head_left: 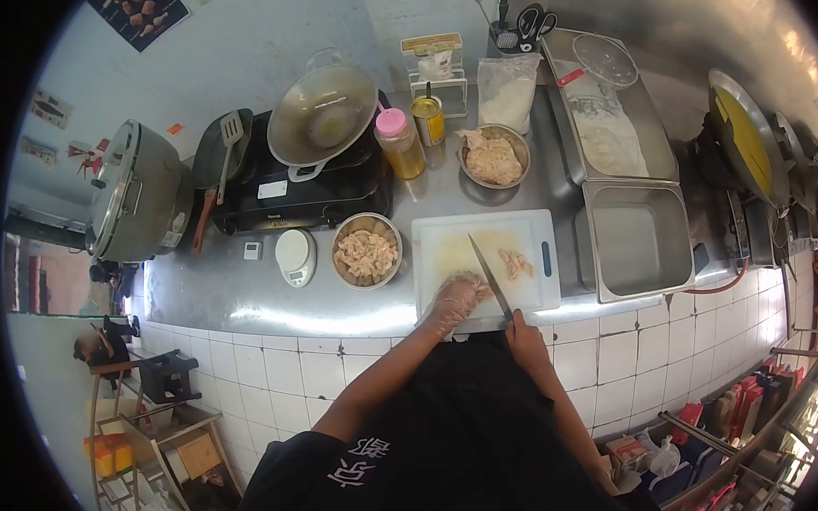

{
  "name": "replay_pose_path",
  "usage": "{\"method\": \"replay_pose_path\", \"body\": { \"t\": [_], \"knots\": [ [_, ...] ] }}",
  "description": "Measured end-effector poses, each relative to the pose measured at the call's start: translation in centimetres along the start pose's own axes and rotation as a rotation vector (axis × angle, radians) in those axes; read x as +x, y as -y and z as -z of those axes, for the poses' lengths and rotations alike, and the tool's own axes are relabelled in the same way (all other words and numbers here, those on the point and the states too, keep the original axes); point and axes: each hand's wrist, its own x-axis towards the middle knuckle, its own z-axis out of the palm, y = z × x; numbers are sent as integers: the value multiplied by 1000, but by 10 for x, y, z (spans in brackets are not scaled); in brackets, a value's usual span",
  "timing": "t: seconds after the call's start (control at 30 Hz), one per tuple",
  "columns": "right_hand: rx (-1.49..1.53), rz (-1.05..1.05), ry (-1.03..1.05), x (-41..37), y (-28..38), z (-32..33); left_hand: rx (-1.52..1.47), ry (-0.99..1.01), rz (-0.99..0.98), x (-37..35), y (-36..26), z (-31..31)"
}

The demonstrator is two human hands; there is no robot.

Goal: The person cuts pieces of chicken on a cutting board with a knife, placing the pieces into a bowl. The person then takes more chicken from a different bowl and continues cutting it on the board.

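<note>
My right hand [527,340] is closed around the handle of a long kitchen knife [489,274], its blade slanting up and left over a white cutting board [435,234]. In a clear plastic glove, my left hand [460,300] presses down at the board's near edge, fingers curled on a piece of raw chicken [486,291] mostly hidden under them. Cut strips of chicken [515,264] lie right of the blade. Left of the board, a steel bowl [337,268] holds chopped chicken. Behind it, another steel bowl [471,177] contains larger raw pieces.
Steel pans [636,292] stand at the right, one holding white flour and a strainer [606,59]. A wok [292,111] rests on a black stove [245,214] at the left. A pink-lidded bottle [402,153], a yellow can [429,127] and a white scale [295,254] are nearby.
</note>
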Motion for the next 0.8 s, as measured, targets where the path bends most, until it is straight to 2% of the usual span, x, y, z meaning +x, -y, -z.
{"method": "replay_pose_path", "body": {
  "t": [0.23, 0.33, 0.43, 0.53, 0.63, 0.73, 0.8],
  "knots": [
    [-18, -10, -13, 6, 1, -10, -307, -162, 140, 2, -5, -2],
    [-41, -14, -27, 10, 3, -11, -532, -222, 196, 7, -5, -7],
    [-30, 0, -31, 12, 1, -13, -712, -219, 200, 12, 0, -12],
    [-14, 18, -44, 13, 0, -12, -612, -181, 282, 15, 7, -13],
    [-33, 14, -29, 16, 1, -13, -645, -315, 193, 12, 13, -20],
    [-43, 22, -6, 15, 0, -18, -1011, -436, 349, 9, 19, -20],
    [-50, 11, -2, 12, -3, -19, -1142, -385, 452, 1, 13, -7]
  ]
}}
